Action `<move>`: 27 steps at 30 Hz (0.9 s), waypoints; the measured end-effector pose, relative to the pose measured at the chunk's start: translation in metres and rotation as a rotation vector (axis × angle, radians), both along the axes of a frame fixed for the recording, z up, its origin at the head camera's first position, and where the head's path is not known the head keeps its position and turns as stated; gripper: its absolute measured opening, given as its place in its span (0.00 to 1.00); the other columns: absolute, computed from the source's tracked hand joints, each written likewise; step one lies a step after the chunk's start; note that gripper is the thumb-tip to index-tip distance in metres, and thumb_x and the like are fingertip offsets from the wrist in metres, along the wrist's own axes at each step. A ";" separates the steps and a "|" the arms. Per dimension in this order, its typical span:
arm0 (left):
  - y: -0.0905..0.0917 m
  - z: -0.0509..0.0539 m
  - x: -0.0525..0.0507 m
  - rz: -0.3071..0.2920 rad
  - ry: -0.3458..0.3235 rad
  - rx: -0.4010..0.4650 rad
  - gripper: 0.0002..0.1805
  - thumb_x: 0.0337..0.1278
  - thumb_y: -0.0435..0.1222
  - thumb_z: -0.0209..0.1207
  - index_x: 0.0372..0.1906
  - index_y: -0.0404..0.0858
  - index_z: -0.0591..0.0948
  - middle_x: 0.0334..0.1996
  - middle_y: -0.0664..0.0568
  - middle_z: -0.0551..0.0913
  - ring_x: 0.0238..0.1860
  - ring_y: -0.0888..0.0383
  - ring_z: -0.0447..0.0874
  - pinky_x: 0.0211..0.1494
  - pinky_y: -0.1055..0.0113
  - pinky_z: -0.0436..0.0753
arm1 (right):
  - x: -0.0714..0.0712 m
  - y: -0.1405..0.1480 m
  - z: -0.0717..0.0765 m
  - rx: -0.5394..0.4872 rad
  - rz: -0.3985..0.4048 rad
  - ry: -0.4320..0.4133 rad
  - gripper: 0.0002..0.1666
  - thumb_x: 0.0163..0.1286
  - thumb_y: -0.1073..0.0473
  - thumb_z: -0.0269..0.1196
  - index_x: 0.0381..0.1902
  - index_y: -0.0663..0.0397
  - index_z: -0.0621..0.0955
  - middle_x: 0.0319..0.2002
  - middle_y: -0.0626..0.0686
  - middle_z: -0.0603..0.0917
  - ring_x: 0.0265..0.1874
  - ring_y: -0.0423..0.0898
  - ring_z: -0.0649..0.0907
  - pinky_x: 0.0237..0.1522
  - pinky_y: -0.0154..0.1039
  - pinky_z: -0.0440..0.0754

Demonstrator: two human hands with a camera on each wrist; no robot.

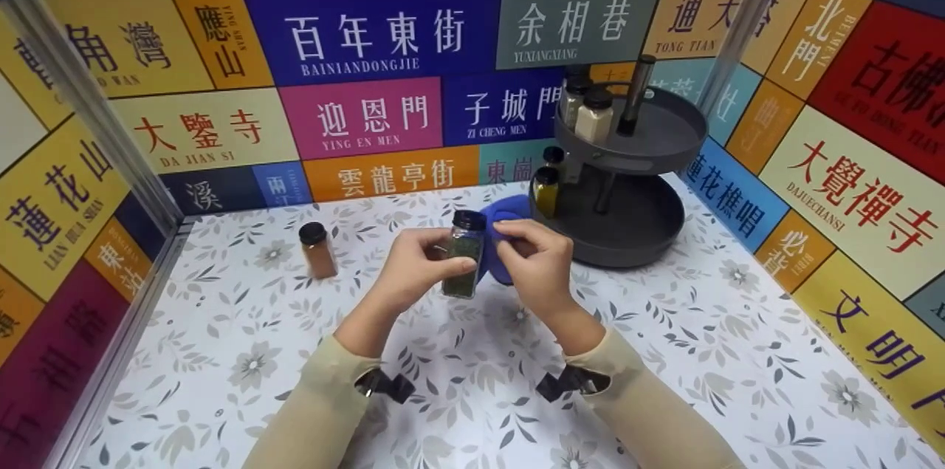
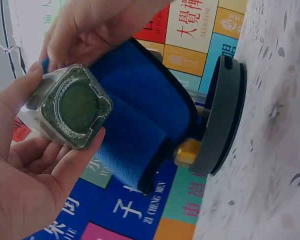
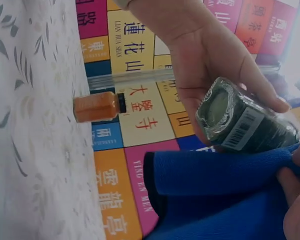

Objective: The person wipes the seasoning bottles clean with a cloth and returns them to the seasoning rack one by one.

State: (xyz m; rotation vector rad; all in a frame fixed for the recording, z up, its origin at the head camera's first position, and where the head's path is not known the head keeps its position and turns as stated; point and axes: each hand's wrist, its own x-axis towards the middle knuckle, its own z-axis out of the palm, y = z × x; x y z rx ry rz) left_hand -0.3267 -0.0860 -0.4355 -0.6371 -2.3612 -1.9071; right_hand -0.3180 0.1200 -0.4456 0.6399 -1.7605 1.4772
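Observation:
My left hand [image 1: 418,267] grips a square glass spice jar [image 1: 461,262] with a black lid and dark green contents, held above the table. The jar's base [image 2: 80,107] faces the camera in the left wrist view, and a barcode label [image 3: 241,131] shows on its side in the right wrist view. My right hand [image 1: 537,259] pinches a blue cloth [image 1: 498,221] between thumb and fingers, close to the jar's right side. The cloth [image 3: 215,175] hangs down in folds beside the jar; whether it touches the glass I cannot tell.
A jar of orange-brown spice [image 1: 319,251] stands on the floral tabletop [image 1: 251,373] to the left. At the back right is a two-tier dark rack [image 1: 627,233]. Its upper tier bears a jar of pale contents [image 1: 593,117]; a yellow jar [image 1: 546,192] sits below.

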 end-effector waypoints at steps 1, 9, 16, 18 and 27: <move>0.001 -0.001 -0.001 0.001 -0.014 0.013 0.14 0.53 0.38 0.79 0.42 0.36 0.91 0.29 0.52 0.88 0.25 0.61 0.82 0.30 0.67 0.81 | -0.001 0.000 -0.001 -0.020 0.013 -0.040 0.15 0.59 0.80 0.70 0.39 0.62 0.93 0.40 0.62 0.93 0.40 0.39 0.91 0.40 0.31 0.90; 0.003 -0.007 -0.009 0.214 -0.124 0.244 0.18 0.53 0.34 0.77 0.48 0.31 0.90 0.37 0.46 0.91 0.36 0.59 0.88 0.39 0.67 0.89 | 0.004 -0.017 -0.015 0.068 0.055 -0.001 0.17 0.54 0.82 0.67 0.36 0.60 0.93 0.35 0.57 0.93 0.35 0.40 0.89 0.34 0.29 0.88; -0.003 -0.002 -0.011 0.271 -0.205 0.380 0.16 0.59 0.32 0.73 0.49 0.27 0.88 0.33 0.50 0.87 0.31 0.61 0.83 0.32 0.70 0.86 | 0.008 -0.024 -0.025 0.217 0.007 0.163 0.19 0.51 0.80 0.69 0.35 0.57 0.93 0.34 0.53 0.94 0.32 0.46 0.91 0.36 0.30 0.88; -0.002 0.000 -0.009 0.259 -0.201 0.374 0.15 0.59 0.33 0.73 0.47 0.27 0.88 0.31 0.51 0.85 0.29 0.62 0.81 0.30 0.70 0.84 | 0.009 -0.023 -0.024 0.257 -0.026 0.251 0.18 0.51 0.79 0.70 0.35 0.56 0.93 0.35 0.53 0.94 0.35 0.49 0.92 0.42 0.34 0.90; 0.010 -0.007 -0.004 0.112 -0.212 0.289 0.12 0.55 0.30 0.74 0.43 0.28 0.90 0.30 0.54 0.87 0.28 0.62 0.84 0.30 0.71 0.85 | 0.002 -0.009 -0.009 0.244 -0.140 0.334 0.16 0.53 0.79 0.70 0.37 0.59 0.93 0.36 0.56 0.94 0.37 0.52 0.92 0.48 0.34 0.90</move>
